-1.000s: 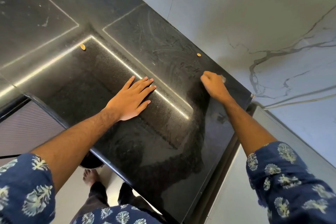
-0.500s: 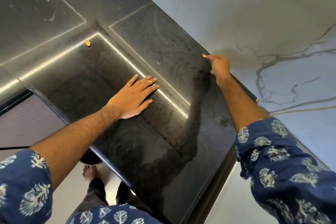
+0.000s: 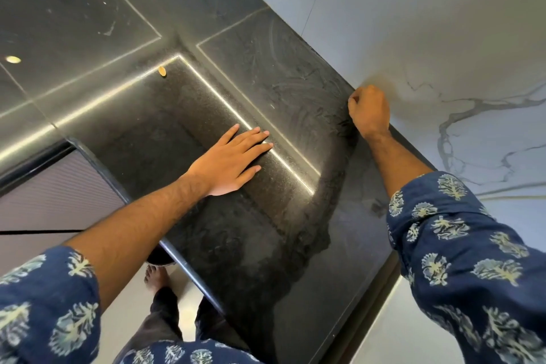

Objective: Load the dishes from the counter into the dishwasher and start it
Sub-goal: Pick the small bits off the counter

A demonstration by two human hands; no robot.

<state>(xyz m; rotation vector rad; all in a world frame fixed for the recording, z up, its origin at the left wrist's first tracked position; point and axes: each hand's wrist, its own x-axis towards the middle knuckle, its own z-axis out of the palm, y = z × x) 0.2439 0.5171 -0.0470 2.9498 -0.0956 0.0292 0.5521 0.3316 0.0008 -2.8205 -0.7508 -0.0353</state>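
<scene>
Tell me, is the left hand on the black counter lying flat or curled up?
Flat: the left hand lies palm down on the counter, fingers straight.

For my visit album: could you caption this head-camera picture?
Left hand rests flat on the dark counter; right hand, fingers curled, reaches its far edge by the marble wall.

1. Setting: a home kitchen.
2. Evidence: a polished black stone counter (image 3: 242, 239) with a rounded front edge runs from near to far.
3. Evidence: a white marble-veined wall (image 3: 428, 23) meets the counter on the right.
4. Evidence: a bare foot (image 3: 155, 276) stands on the pale floor (image 3: 124, 298) beneath the counter edge.
</scene>
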